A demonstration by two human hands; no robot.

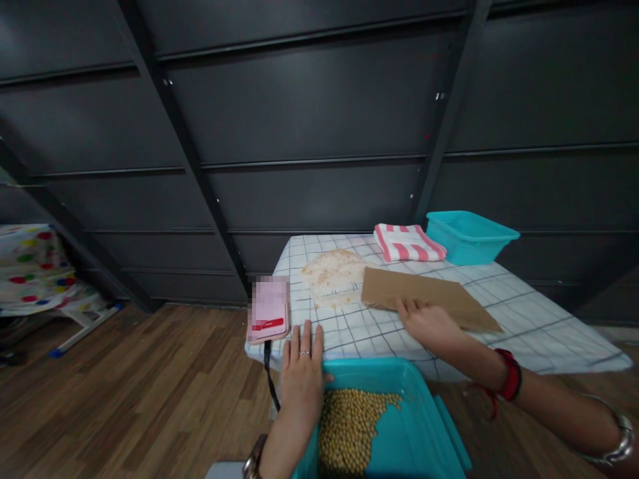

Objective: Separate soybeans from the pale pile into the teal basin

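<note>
My right hand (426, 322) has its fingers closed on the near edge of a flat brown piece of cardboard (444, 296), which lies low over the checked tablecloth. At the cardboard's left end is a spread of white grains (332, 276), rice-like, with some yellowish bits among them. My left hand (303, 372) lies with fingers stretched out at the table's near edge, its thumb over the left rim of a turquoise bin (404, 426). Inside that bin, yellow-brown beans (349, 426), like soybeans, are heaped toward the left.
A pink pouch (269, 306) with a dark strap sits at the left table corner. Toward the back right are a folded pink-and-white striped towel (407, 243) and a second turquoise bin (466, 236). Dark wall panels (309, 126) rise behind the table.
</note>
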